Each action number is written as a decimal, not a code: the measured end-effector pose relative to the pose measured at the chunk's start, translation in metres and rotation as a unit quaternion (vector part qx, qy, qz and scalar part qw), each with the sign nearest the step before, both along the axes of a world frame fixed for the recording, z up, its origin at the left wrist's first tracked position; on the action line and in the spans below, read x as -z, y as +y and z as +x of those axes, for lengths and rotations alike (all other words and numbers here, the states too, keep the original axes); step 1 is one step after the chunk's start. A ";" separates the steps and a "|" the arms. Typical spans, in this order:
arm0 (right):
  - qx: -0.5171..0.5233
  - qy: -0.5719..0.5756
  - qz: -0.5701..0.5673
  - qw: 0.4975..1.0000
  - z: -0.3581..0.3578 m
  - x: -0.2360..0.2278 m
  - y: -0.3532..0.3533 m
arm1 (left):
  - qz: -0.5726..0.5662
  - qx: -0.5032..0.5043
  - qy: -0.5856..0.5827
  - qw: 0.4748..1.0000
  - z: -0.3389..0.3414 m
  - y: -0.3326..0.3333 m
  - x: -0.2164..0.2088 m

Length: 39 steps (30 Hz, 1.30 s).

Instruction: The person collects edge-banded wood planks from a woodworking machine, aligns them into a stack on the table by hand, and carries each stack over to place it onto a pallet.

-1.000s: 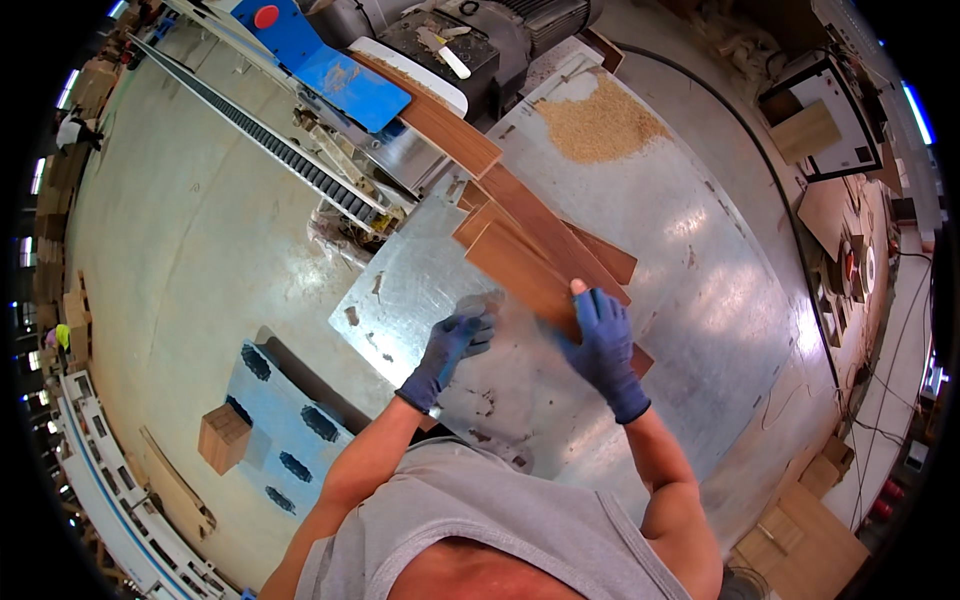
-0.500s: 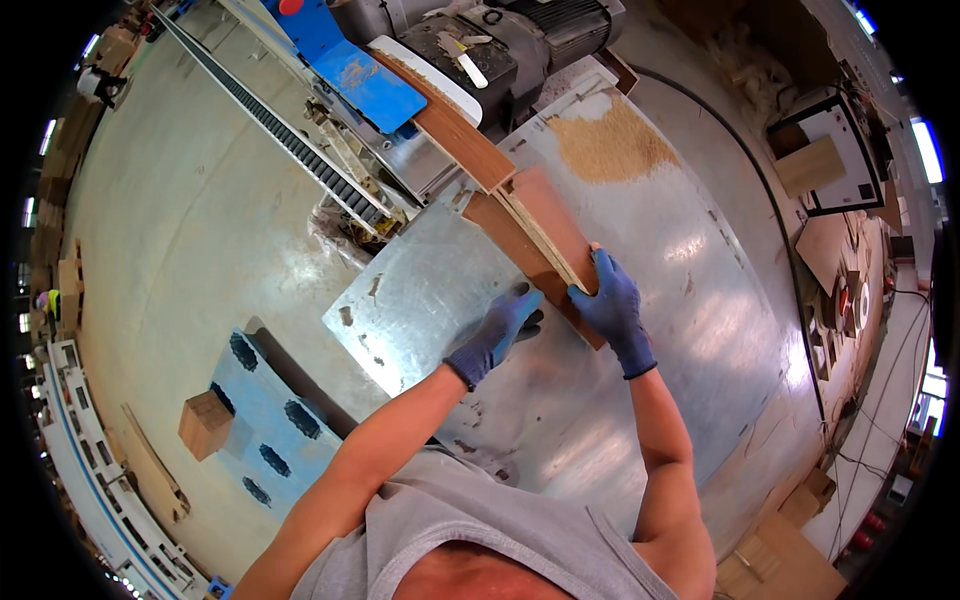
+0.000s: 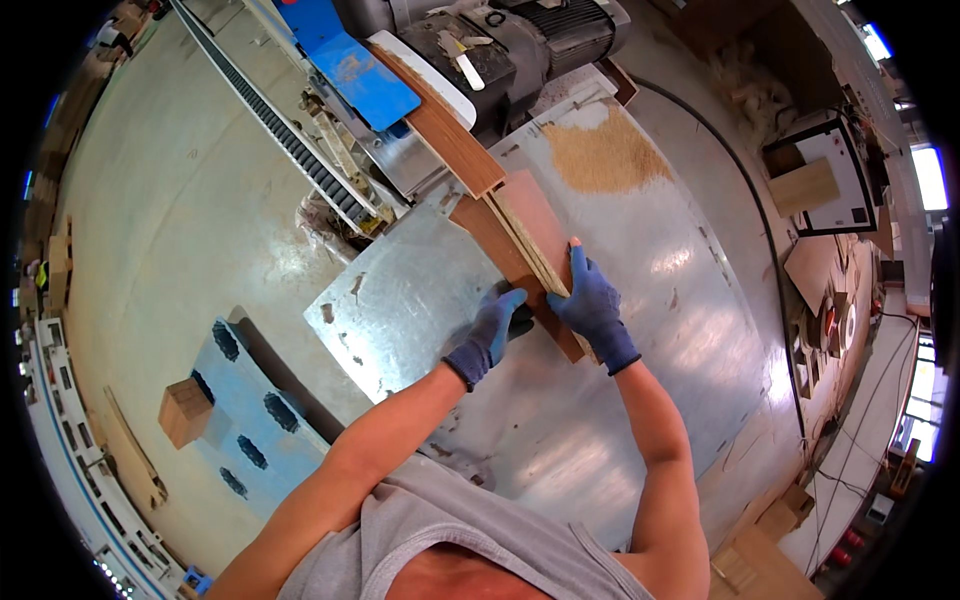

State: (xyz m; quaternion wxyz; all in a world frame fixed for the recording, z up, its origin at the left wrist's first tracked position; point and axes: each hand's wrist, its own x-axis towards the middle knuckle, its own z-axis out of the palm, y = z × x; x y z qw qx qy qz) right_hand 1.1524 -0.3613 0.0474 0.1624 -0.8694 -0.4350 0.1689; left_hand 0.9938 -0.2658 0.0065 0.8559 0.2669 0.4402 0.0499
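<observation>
Both my hands wear blue work gloves. My right hand [image 3: 592, 305] grips the near end of a reddish-brown wooden plank [image 3: 540, 205] with pale, layered edges, thumb at its left edge and fingers over its right side. Beside it lies a darker brown plank [image 3: 492, 238]. My left hand [image 3: 490, 335] is closed at the left edge of this darker plank; its lower fingers are partly hidden. At the far end, these planks meet another brown plank [image 3: 460, 145], which sticks out from under the machine's blue guard [image 3: 375, 85]. A sheet-metal table [image 3: 400, 290] lies beneath them.
The motor [image 3: 570, 40] stands behind the table. Sawdust [image 3: 605, 150] covers its far right part. A roller conveyor [image 3: 280, 120] runs at far left. Nearer left, a wooden block [image 3: 185, 412] sits on a blue panel with holes [image 3: 265, 440]. A black cable [image 3: 765, 220] curves past the right side.
The view has shifted slightly, moving the scene left. Both hands and the planks' near ends are a little closer to me. My right hand keeps its grip.
</observation>
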 end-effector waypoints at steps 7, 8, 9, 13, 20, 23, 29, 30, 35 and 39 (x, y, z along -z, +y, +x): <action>-0.030 -0.025 0.069 0.997 -0.017 -0.027 0.000 | -0.026 -0.035 -0.055 0.998 0.010 0.006 0.000; -0.029 -0.024 0.067 0.997 -0.022 -0.020 0.000 | -0.022 -0.024 -0.101 0.994 0.011 0.005 0.002; -0.056 -0.111 0.031 0.992 -0.025 -0.008 -0.001 | -0.024 -0.018 -0.104 0.994 0.013 0.003 0.006; -0.071 -0.163 -0.008 0.984 -0.025 -0.001 0.005 | -0.037 0.000 -0.098 0.995 0.011 -0.004 0.020; -0.152 0.106 0.074 0.980 0.019 -0.018 0.012 | -0.054 0.005 -0.122 0.991 0.010 -0.001 0.007; -0.121 0.218 0.029 0.968 0.046 -0.006 0.006 | -0.061 0.003 -0.125 0.990 0.018 -0.006 -0.003; -0.143 0.277 -0.042 0.949 0.050 -0.007 0.028 | -0.023 0.004 -0.124 0.992 0.022 -0.005 -0.002; -0.144 0.276 -0.043 0.949 0.050 -0.008 0.030 | -0.024 0.002 -0.125 0.992 0.023 -0.004 -0.001; -0.134 0.263 -0.006 0.955 0.050 0.001 0.023 | 0.010 -0.005 -0.134 0.991 0.026 -0.011 0.003; -0.105 0.305 -0.025 0.946 0.052 0.002 0.021 | -0.008 -0.001 -0.147 0.989 0.029 -0.009 0.005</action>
